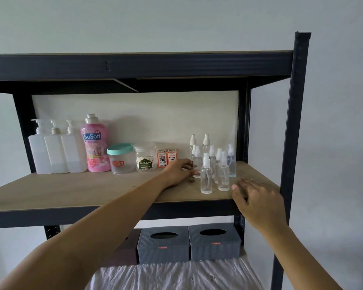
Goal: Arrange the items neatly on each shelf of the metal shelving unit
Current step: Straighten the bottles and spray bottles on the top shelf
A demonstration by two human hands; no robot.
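The step in hand is lining up the spray bottles (213, 164) at the shelf's (92, 188) 3 o'clock end: left hand (179, 171) fingers pinch one bottle (196, 164), right hand (258, 203) hovers slack-fingered, next nudging strays into rows.

A home storage corner: black metal shelving unit with wooden boards (76, 189) against a plain wall, holding pink fabric-softener bottle (95, 147) and grey woven tissue boxes (163, 244)

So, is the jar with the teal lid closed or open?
Closed. The teal lid sits flat on the jar, with no gap visible.
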